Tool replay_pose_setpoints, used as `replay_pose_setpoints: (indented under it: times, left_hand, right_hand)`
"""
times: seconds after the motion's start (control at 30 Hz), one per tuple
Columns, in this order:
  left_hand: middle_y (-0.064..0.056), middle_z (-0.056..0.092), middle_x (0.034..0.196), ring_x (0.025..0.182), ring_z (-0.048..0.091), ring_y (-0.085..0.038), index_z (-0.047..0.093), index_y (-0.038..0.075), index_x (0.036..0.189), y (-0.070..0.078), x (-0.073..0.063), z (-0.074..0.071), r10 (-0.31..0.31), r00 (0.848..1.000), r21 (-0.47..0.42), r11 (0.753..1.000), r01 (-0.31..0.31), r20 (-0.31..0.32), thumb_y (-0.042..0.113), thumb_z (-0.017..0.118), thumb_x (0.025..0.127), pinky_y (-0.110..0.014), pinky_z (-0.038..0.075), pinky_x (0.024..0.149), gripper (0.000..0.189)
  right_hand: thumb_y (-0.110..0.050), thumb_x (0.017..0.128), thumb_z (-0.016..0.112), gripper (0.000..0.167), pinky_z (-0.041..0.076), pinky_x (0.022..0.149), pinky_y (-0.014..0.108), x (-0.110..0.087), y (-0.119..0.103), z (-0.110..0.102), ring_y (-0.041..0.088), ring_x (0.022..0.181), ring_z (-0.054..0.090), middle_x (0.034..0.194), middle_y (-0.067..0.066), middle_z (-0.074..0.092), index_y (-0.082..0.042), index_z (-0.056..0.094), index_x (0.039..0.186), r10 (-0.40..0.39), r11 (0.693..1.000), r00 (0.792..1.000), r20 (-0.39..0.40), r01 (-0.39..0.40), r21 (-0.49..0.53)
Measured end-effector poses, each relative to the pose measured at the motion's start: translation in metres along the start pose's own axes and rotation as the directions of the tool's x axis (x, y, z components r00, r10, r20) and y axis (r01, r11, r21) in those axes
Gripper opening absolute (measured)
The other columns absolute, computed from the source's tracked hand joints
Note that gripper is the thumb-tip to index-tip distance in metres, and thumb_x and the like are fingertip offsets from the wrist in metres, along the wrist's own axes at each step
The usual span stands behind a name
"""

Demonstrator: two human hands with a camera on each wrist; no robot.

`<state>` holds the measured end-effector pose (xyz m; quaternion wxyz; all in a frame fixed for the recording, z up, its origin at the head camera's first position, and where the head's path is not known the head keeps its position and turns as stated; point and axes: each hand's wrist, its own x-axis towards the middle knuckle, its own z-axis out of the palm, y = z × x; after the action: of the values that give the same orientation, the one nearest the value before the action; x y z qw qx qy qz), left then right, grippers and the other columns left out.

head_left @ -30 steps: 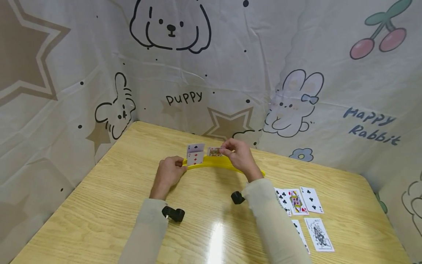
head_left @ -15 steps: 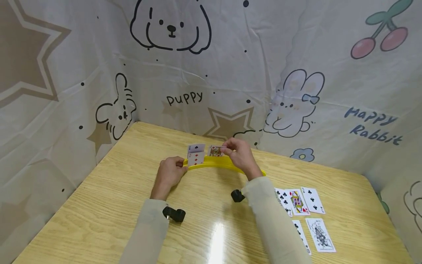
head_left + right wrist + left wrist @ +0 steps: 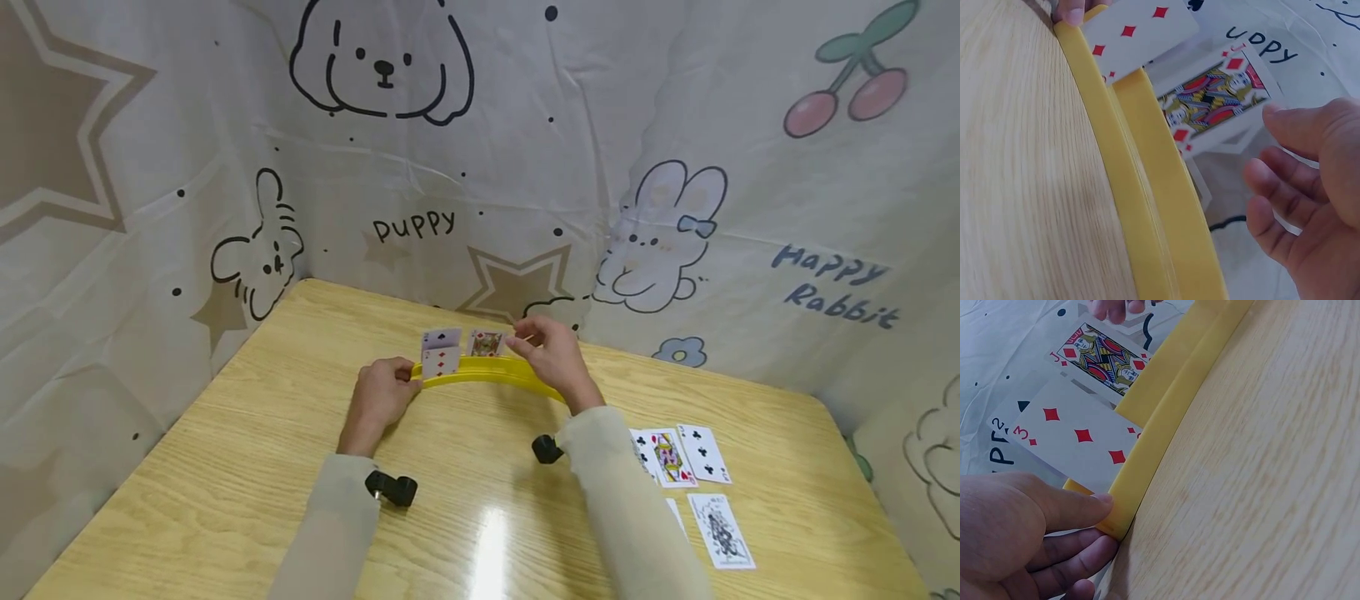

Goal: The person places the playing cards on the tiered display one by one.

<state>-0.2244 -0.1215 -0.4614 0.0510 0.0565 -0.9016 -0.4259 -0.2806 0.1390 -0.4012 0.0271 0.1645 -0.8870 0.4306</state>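
A curved yellow card holder (image 3: 487, 369) stands on the wooden table. My left hand (image 3: 381, 396) pinches its left end, thumb on the front edge in the left wrist view. Beside that hand, a three of diamonds (image 3: 1079, 432) sits in the front slot, with a two of spades (image 3: 441, 338) rising behind it. A jack of diamonds (image 3: 1213, 100) stands upright in the rear slot, to the right of these. My right hand (image 3: 1316, 187) is just right of the jack, fingers loosely bent and apart from it, holding nothing.
On the right lie a queen of hearts (image 3: 671, 457), a three of clubs (image 3: 703, 452) and a joker (image 3: 722, 533), face up. My right sleeve (image 3: 626, 492) partly covers two other cards. A printed cloth (image 3: 420, 167) hangs behind the table (image 3: 262, 417).
My right hand has let go of the jack of diamonds and drawn slightly right, leaving the card standing in the holder. The left hand keeps its grip on the holder's end.
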Motion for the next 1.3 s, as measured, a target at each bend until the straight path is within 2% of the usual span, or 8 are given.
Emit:
replay_pose_setpoints:
  times: [0.17,0.37,0.63,1.3]
  left_hand:
    - [-0.010,0.072,0.102,0.092,0.066,-0.024,0.072,0.001,0.118,0.001,0.000,0.000,-0.005,1.000,-0.007,1.000,0.005,0.003,0.014,0.076,0.089,-0.041,0.054,0.081,0.032]
    - [-0.012,0.072,0.102,0.093,0.067,-0.024,0.072,0.001,0.118,0.001,0.000,-0.001,-0.004,1.000,-0.008,1.000,0.004,0.004,0.013,0.076,0.089,-0.041,0.054,0.081,0.032]
    - [-0.012,0.072,0.103,0.092,0.066,-0.024,0.070,0.000,0.121,0.002,-0.001,-0.001,-0.020,1.000,-0.007,1.000,0.020,0.018,0.014,0.074,0.091,-0.039,0.055,0.080,0.034]
    - [-0.014,0.072,0.104,0.095,0.066,-0.026,0.070,-0.001,0.121,0.005,-0.002,-0.001,-0.035,0.999,-0.003,0.999,0.035,0.018,0.013,0.073,0.091,-0.043,0.053,0.083,0.033]
  right_hand:
    - [-0.022,0.096,0.070,0.024,0.052,0.073,0.038,-0.009,0.003,-0.014,0.025,0.090,0.061,0.102,0.008,0.069,-0.002,0.071,0.110,0.007,0.999,1.000,0.007,-0.006,-0.041]
    - [-0.022,0.096,0.070,0.025,0.051,0.076,0.039,-0.019,0.008,-0.028,0.025,0.093,0.062,0.106,0.008,0.069,-0.003,0.071,0.112,0.024,0.998,0.999,0.042,-0.022,-0.065]
    - [-0.020,0.096,0.071,0.024,0.054,0.078,0.041,-0.035,0.016,-0.043,0.026,0.094,0.064,0.107,0.009,0.069,-0.003,0.071,0.112,0.004,0.995,0.998,0.055,0.001,-0.096]
    - [-0.025,0.094,0.072,0.035,0.054,0.080,0.043,-0.078,0.040,-0.079,0.026,0.098,0.064,0.110,0.009,0.070,-0.001,0.070,0.119,0.103,0.984,0.992,0.068,-0.091,-0.154]
